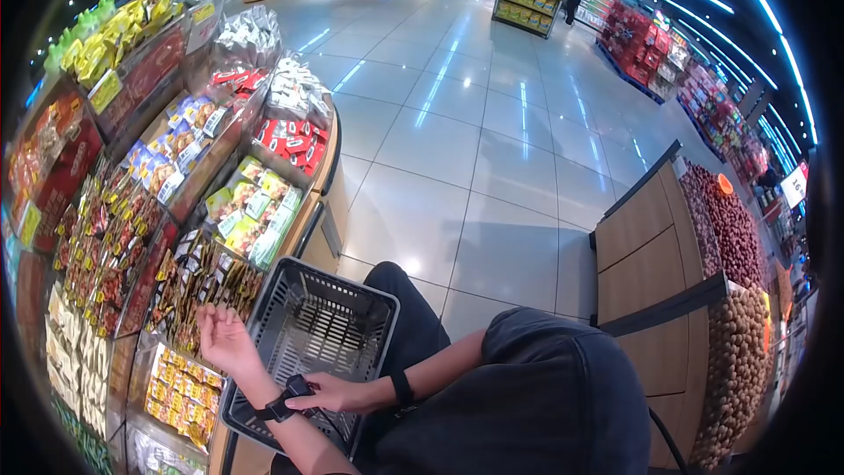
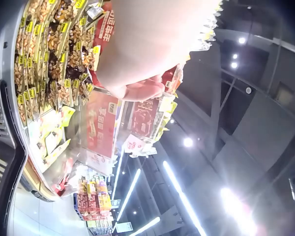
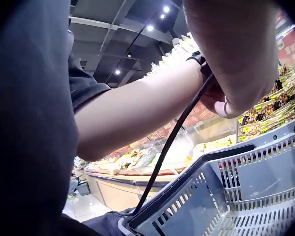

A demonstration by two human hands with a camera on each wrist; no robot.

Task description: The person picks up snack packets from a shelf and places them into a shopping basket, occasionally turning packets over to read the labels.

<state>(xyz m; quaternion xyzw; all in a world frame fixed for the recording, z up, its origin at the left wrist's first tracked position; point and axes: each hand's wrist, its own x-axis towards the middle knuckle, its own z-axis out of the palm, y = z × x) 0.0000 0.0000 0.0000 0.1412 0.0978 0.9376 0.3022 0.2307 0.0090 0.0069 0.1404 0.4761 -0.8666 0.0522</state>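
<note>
From my end, step in hand looks like sorting the worn gear, not picking stock: R hand (image 1: 341,393) is across at the L wrist, its fingers closed in on the cam (image 1: 297,385) there, by the strap (image 1: 280,407). Can't tell if it's tightening, turning or just steadying it.

L hand (image 1: 225,339) is raised palm-up-ish, fingers loosely bent, gap fairly narrow, nothing held. It's over the edge of the nut packs (image 1: 198,290), w/ the yellow packs (image 1: 182,391) nearby on the counter (image 1: 327,242); can't confirm contact w/ either.

Cam's on the L wrist, above the basket (image 1: 330,308), which sits tilted btwn the counter and the person's leg (image 1: 406,299). Cable (image 3: 172,140) runs down from the wrist past the basket rim, per R wrist view.

Next move, imo: hold L forearm steady, get cam seated & strap snug, then ease R fingers off. I'd watch the cable, could snag on the rim; also a hard twist might swing the L wrist view off the hand.
</note>
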